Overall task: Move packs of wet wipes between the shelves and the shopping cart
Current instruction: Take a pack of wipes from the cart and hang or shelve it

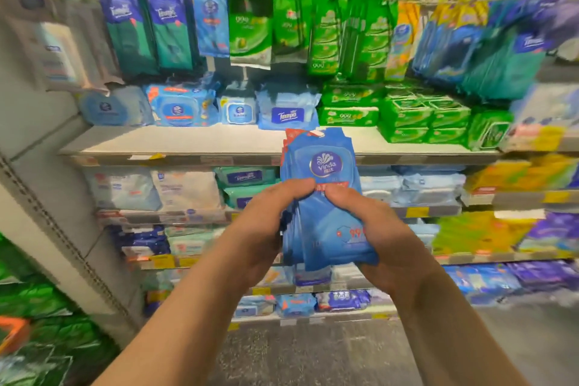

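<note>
A stack of blue Vinda wet wipe packs (pixel 322 172) stands upright in both my hands, in front of the shelves at mid-frame. My left hand (pixel 266 226) grips its left side, thumb across the front. My right hand (pixel 385 238) grips the right side and lower corner, thumb also on the front. The packs' top edge reaches the white shelf board (pixel 175 141). Several thin packs are fanned behind the front one. No shopping cart shows in this view.
Hanging blue Tempo packs (pixel 147 22) and green packs (pixel 326 31) fill the pegs above. Blue and green packs line the back of the shelf board. Lower shelves (pixel 188 191) hold more wipes. A grey upright (pixel 47 197) stands left; grey floor lies below.
</note>
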A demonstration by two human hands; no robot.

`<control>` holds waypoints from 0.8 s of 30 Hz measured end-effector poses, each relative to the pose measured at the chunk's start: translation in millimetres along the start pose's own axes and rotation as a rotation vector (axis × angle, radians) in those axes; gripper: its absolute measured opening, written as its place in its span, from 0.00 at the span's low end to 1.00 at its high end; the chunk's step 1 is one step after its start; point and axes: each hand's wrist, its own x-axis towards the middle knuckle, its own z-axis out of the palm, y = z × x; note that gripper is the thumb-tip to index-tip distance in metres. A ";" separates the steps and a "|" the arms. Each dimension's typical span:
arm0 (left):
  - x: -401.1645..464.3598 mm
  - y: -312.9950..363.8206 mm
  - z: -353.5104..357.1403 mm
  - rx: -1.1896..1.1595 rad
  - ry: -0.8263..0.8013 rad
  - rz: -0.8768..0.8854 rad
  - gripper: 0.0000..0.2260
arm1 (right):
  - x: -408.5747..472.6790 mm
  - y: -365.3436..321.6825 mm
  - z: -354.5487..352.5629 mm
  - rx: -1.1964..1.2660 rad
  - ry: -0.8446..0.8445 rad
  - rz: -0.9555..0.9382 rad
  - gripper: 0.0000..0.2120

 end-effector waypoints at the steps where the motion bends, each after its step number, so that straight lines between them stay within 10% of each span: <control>1: 6.2 0.1 5.2 0.005 -0.005 -0.011 0.21 | -0.3 -4.1 -3.4 -0.042 0.046 -0.013 0.16; 5: 33.3 -2.9 19.5 0.005 -0.011 -0.047 0.28 | 1.1 -17.4 -15.5 -0.076 0.113 -0.055 0.27; 24: 199.2 26.1 37.4 -0.066 -0.244 -0.007 0.18 | 111.2 -105.9 -64.8 -0.397 0.380 -0.203 0.21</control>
